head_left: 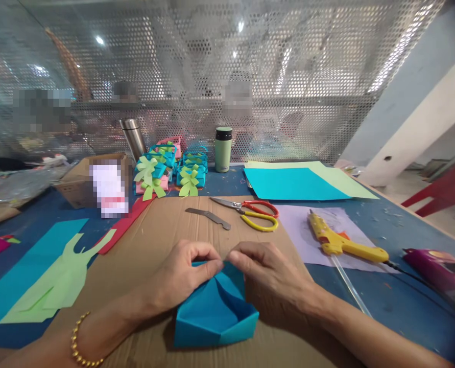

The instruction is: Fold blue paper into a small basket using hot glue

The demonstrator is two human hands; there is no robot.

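Observation:
A folded blue paper box (215, 312) rests on the brown cardboard sheet (146, 271), its open hollow facing up toward me. My left hand (191, 271) pinches the far edge of the box between thumb and fingers. Close beside it, my right hand (263, 266) grips the same far edge from the right, and the fingertips of both hands nearly meet. Beyond my hands lie scissors (256, 212) with one red and one yellow handle, and a flat metal blade (209, 216).
A yellow glue gun (338, 243) lies on lilac paper (292, 225) at right. Blue sheets (292, 183) lie behind. Small paper baskets with green bows (189, 179), a green tumbler (223, 151), a steel flask (133, 138) and a cardboard box (68, 181) stand at the back. Green paper pieces (58, 281) lie left.

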